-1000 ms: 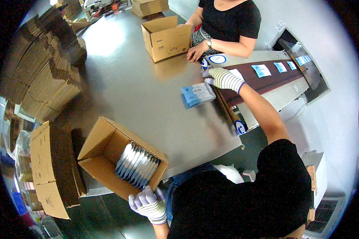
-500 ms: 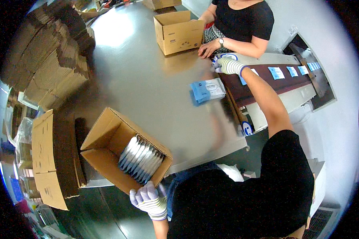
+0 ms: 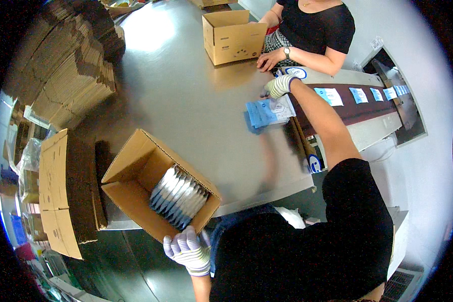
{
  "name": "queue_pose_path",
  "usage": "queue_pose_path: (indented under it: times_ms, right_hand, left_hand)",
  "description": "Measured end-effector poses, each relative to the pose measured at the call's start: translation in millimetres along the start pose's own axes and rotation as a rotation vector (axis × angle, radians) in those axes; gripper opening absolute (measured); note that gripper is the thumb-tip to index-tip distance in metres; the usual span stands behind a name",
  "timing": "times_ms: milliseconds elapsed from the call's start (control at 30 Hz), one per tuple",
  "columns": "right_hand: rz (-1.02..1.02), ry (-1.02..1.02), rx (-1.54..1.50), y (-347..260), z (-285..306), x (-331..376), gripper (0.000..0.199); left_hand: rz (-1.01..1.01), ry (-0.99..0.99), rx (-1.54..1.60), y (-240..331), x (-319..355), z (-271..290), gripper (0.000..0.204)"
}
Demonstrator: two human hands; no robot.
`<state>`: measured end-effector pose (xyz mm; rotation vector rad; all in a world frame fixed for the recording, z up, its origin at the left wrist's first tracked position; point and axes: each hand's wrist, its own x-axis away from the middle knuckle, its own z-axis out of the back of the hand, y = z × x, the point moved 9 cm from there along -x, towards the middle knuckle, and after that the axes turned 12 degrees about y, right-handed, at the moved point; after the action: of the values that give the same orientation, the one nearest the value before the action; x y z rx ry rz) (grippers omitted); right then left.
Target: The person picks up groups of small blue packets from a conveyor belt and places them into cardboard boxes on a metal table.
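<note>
An open cardboard box (image 3: pixel 131 201) stands tilted toward me at the table's near edge, with a row of silver-and-blue sachets (image 3: pixel 178 196) standing on edge inside. My left hand (image 3: pixel 189 250), in a striped glove, has its fingers hooked over the box's near rim. Across the table, my right hand (image 3: pixel 281 86), gloved alike, is at the far edge of a small pile of blue-and-white sachets (image 3: pixel 269 111) beside the conveyor's end. Its fingers are curled downward; whatever they may hold is hidden.
A conveyor (image 3: pixel 352 114) at the right carries several sachets (image 3: pixel 357 95). A co-worker's hand (image 3: pixel 271 60) rests by another open box (image 3: pixel 236 44) at the far side. Flattened cardboard stacks (image 3: pixel 68 75) rise at the left; folded cartons (image 3: pixel 55 196) stand below them.
My right hand has come slightly nearer, from the conveyor's far corner to the sachet pile. Sachets on the belt have moved left toward the table. My left hand stays on the box rim.
</note>
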<state>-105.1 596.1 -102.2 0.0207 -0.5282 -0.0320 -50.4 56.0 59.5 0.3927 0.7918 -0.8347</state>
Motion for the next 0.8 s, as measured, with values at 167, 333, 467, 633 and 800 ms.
queue_pose_path:
  times_ms: [167,333,467,633,800]
  right_hand:
    - [0.284,0.018,0.174,-20.1,-60.7,5.5,0.023]
    - [-0.167,0.217,-0.047,-176.1,12.5,71.0,0.051]
    - [-0.212,0.462,-0.121,-239.8,-6.1,116.3,0.066]
    - [-0.257,0.41,-0.495,-228.1,-7.5,100.2,0.073]
    - [0.386,0.856,-0.941,-306.8,175.5,153.0,0.052]
  left_hand:
    - [0.008,-0.002,0.013,0.4,-2.1,1.5,0.03]
    - [0.022,-0.003,-0.011,-4.4,8.9,-0.1,0.031]
    - [0.0,0.001,0.0,-2.1,5.4,-2.3,0.027]
    - [-0.015,0.024,0.047,-3.0,2.0,1.2,0.032]
    - [-0.009,0.005,0.117,0.6,-6.1,2.7,0.026]
